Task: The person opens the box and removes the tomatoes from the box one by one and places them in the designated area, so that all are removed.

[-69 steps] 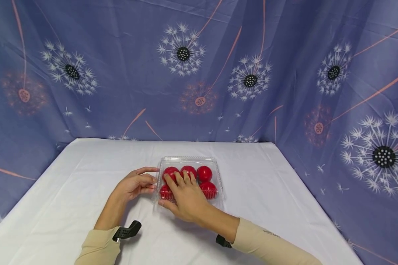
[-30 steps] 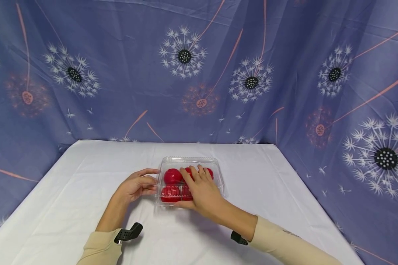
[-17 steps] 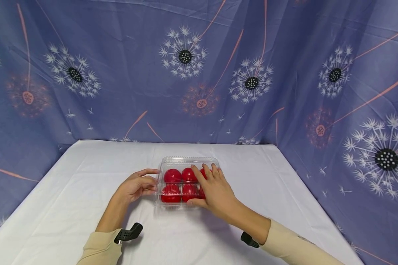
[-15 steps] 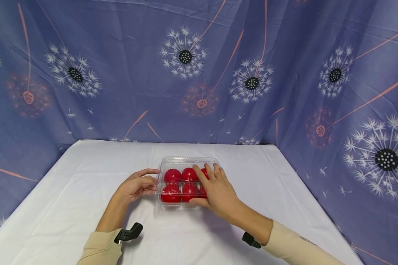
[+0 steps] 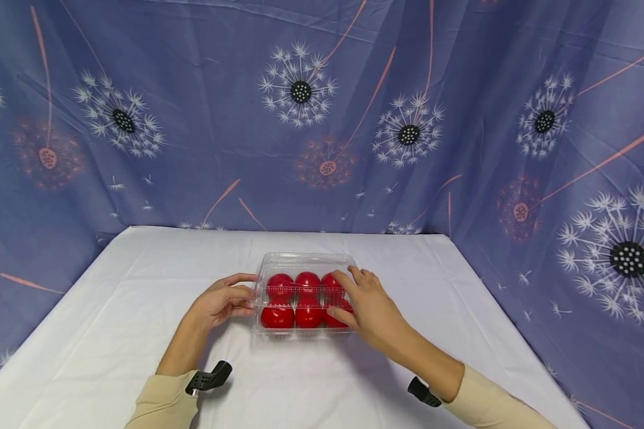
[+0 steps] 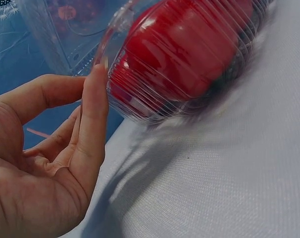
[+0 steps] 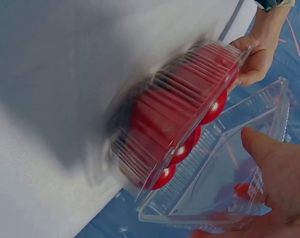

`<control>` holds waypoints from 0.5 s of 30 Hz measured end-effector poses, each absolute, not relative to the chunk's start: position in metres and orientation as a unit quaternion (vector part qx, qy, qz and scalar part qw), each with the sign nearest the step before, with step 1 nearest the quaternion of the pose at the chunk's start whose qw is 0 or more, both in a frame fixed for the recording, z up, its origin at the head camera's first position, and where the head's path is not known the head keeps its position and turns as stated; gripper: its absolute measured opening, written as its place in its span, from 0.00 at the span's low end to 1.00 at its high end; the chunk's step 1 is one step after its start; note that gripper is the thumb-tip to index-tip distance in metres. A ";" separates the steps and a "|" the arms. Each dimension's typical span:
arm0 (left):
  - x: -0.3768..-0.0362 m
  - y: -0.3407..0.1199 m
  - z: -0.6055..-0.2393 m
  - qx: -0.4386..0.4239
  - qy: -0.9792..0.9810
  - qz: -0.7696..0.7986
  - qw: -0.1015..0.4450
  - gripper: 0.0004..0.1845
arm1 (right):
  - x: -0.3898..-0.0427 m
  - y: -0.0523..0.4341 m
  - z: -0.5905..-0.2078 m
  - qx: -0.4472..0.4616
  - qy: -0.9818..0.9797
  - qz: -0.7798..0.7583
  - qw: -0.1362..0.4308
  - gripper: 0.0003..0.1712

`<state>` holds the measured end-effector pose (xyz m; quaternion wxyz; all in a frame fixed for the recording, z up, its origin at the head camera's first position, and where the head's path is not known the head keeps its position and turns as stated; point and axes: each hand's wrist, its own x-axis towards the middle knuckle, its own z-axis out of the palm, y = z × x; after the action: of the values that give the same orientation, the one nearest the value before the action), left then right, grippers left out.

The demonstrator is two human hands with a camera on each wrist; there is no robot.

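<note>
A clear plastic clamshell container (image 5: 295, 332) stands mid-table with several glossy red tomatoes (image 5: 277, 317) in two rows. Its hinged lid (image 7: 224, 163) tilts partly open, joined along the far side. My left hand (image 5: 220, 300) holds the container's left edge; in the left wrist view the thumb and a finger of this left hand (image 6: 56, 144) meet at its rim (image 6: 103, 49). At the lid's right side is my right hand (image 5: 375, 310), thumb in front and fingers over the top. In the right wrist view, the lid partly hides the fingers of this right hand (image 7: 283, 186).
A white cloth (image 5: 166, 256) covers the table. Behind it and along both sides hangs a blue curtain (image 5: 204, 119) with dandelion prints. A black wrist camera (image 5: 209, 376) sits at my left sleeve, another black wrist camera (image 5: 424, 392) at my right.
My right hand has moved rightward across the lid to its right side. The lid's front edge stands higher than before, showing more of the front tomatoes. My left hand has stayed at the left edge.
</note>
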<state>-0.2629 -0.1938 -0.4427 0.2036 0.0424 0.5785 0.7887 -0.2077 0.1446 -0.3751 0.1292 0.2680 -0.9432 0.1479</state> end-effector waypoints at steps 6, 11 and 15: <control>-0.262 -0.195 -0.443 0.045 0.576 0.790 0.206 0.21 | -0.209 0.149 -0.376 0.278 -0.937 0.149 0.148 0.36; -0.262 -0.195 -0.443 0.047 0.573 0.791 0.207 0.21 | -0.209 0.150 -0.372 0.277 -0.934 0.174 0.141 0.38; -0.262 -0.194 -0.443 0.044 0.575 0.791 0.204 0.19 | -0.210 0.152 -0.368 0.274 -0.932 0.216 0.101 0.40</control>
<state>-0.2621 -0.1939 -0.4431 0.2041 0.0443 0.5753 0.7908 -0.2100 0.1519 -0.3684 0.1015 0.2735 -0.9317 0.2164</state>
